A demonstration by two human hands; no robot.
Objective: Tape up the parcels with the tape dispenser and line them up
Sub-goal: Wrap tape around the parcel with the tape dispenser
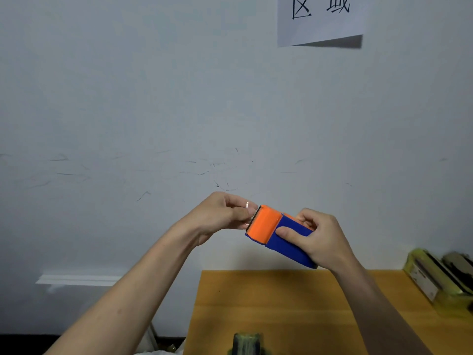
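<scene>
A blue and orange tape dispenser (279,233) is held up in front of the wall, above the wooden table (268,308). My right hand (317,239) grips its blue body, thumb lying across the side. My left hand (225,213) pinches the clear tape end (249,213) at the dispenser's toothed orange edge. A parcel wrapped in yellowish tape (440,280) lies at the table's right edge. Another dark, taped parcel (247,344) shows partly at the bottom of the view.
A pale wall with scuff marks fills most of the view. A paper sign (320,19) with two characters hangs at the top right. A white ledge (76,280) runs along the wall left of the table.
</scene>
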